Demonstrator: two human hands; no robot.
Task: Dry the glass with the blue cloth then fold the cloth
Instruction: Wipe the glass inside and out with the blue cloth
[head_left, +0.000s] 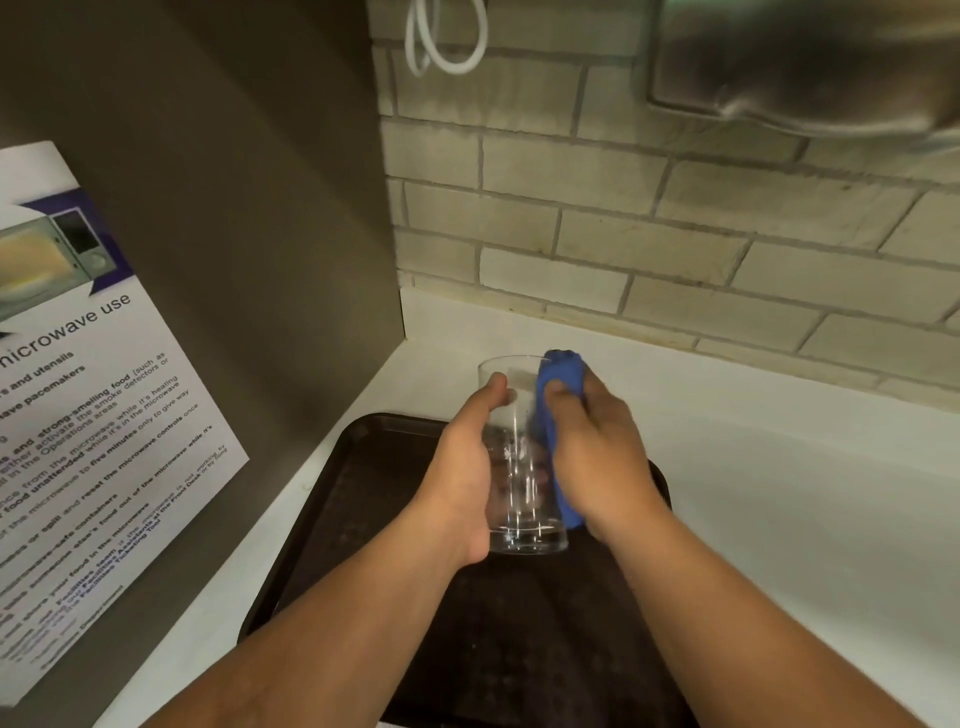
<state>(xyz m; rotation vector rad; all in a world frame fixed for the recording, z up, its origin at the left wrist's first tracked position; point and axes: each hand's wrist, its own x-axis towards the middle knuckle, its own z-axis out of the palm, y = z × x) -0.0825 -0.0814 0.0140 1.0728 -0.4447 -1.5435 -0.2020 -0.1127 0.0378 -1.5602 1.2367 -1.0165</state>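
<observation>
Over tray (363, 519), centre frame, my left hand (462, 467) is gripping glass (519, 467); right hand (597, 447) is pressing blue cloth (561, 374) firmly, best rotating slowly.

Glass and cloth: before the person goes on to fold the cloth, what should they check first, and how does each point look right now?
1. Left hand has a firm hold on the glass: ok, fingers wrap its side.
2. Right hand holds the cloth against the glass: ok, pressed on the right side.
3. Glass fully dry: cannot tell, reflections hide any drops.
4. Inside of the glass wiped: cannot tell; the cloth is on the outside now.
5. Place to set the glass down: ok, the tray lies under the hands.
6. Cloth free for folding: not ok, it is bunched in the right hand.
</observation>
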